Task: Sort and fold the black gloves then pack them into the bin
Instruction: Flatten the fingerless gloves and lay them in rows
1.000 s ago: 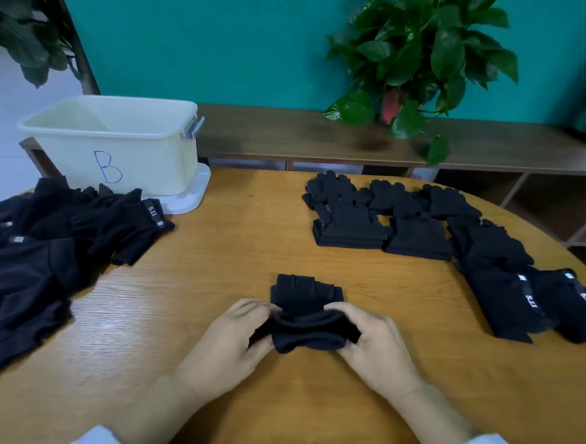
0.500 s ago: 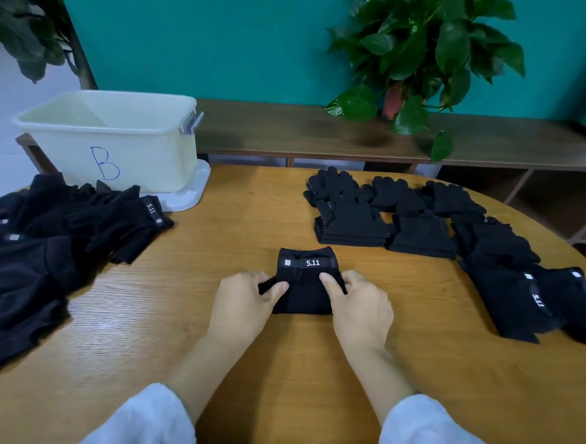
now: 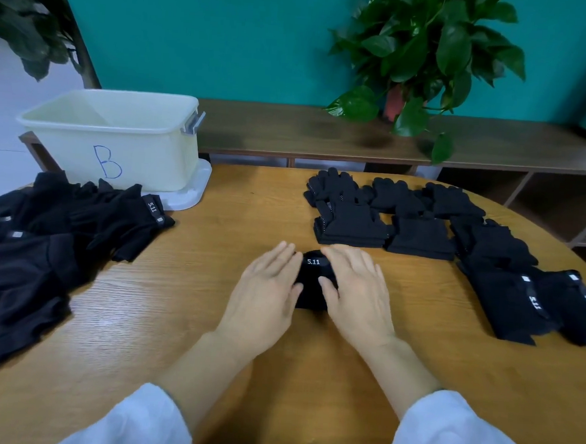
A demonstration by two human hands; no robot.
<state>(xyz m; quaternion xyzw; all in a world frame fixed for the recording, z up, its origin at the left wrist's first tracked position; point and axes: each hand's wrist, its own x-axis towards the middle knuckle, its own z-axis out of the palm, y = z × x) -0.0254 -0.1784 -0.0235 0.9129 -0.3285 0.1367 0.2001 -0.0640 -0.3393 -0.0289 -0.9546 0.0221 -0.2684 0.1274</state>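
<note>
A folded black glove (image 3: 312,279) with a white "5.11" label lies on the wooden table (image 3: 210,313) in front of me. My left hand (image 3: 268,289) lies flat on its left side with straight fingers. My right hand (image 3: 356,289) presses flat on its right side. A loose heap of black gloves (image 3: 42,251) covers the table's left edge. Folded glove stacks (image 3: 387,220) sit at the back right, with more labelled gloves (image 3: 537,302) to the right. The pale bin (image 3: 118,139) marked "B" stands at the back left.
The bin rests on a white lid (image 3: 197,192). A low wooden shelf (image 3: 324,134) runs behind the table with a potted plant (image 3: 422,54) on it. Another plant (image 3: 19,16) hangs at the upper left.
The glove went from half rolled in both hands to a flat folded packet with its label up. Both hands changed from pinching it to lying flat on it.
</note>
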